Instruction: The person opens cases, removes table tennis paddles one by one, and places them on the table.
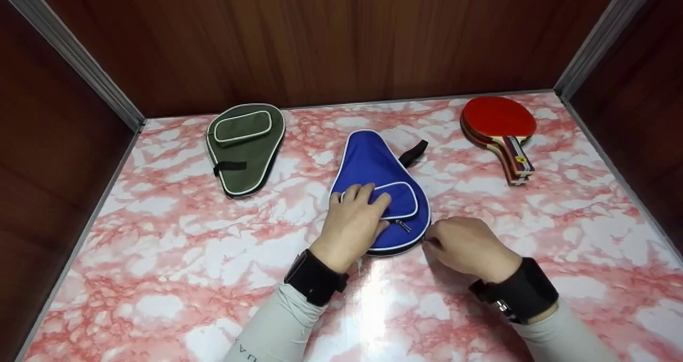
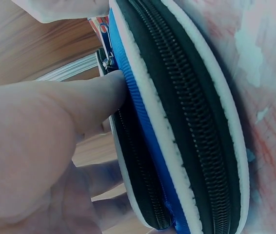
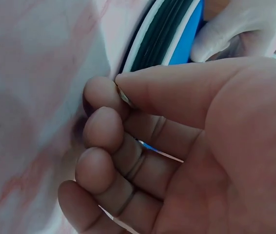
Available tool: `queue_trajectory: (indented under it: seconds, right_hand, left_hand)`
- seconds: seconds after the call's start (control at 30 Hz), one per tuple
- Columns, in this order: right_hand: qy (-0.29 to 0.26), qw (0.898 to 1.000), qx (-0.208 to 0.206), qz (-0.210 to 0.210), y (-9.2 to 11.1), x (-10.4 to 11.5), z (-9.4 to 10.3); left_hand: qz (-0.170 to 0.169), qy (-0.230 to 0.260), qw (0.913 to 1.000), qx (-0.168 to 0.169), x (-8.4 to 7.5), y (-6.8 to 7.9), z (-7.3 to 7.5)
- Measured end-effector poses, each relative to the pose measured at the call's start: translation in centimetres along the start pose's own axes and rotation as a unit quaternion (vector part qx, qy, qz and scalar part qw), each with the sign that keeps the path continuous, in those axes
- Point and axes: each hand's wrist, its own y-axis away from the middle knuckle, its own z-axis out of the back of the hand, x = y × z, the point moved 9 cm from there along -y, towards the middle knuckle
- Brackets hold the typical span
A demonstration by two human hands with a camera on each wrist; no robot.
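Observation:
A blue table tennis racket case [image 1: 368,154] with white piping lies on the table, its narrow end pointing away. My left hand [image 1: 355,223] rests on its front, fingers spread over the small pocket [image 1: 403,201] and thumb pressing just below that pocket's zip. In the left wrist view, the black zipper [image 2: 191,117] along the case's rounded edge has its teeth together. At the case's lower right edge, my right hand [image 1: 467,244] has its fingers curled, thumb against index finger. A small metallic zipper pull [image 3: 123,96] shows between them, mostly hidden.
A green racket case [image 1: 243,148] lies at the back left. Two stacked table tennis rackets [image 1: 499,117], red side up, lie at the back right. A black strap [image 1: 414,152] sticks out from the blue case. Wooden panels [image 1: 341,41] enclose the marbled table [image 1: 187,276].

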Motion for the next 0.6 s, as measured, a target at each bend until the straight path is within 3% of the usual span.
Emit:
queue_trajectory:
  seconds: [0.27,0.47,0.6]
  right_hand:
    - [-0.006,1.000,0.006,-0.007,0.0,0.0,-0.2]
    - [-0.009,1.000,-0.011,-0.021,-0.2,-0.4,0.0]
    - [-0.004,0.999,-0.019,-0.043,-0.2,-1.1,0.3]
  left_hand:
    - [0.000,0.006,1.0000,0.004,0.0,0.0,0.1]
    - [-0.001,-0.003,1.0000,-0.001,-0.2,0.0,0.3]
    - [-0.002,-0.002,0.9998,0.017,-0.2,0.0,0.2]
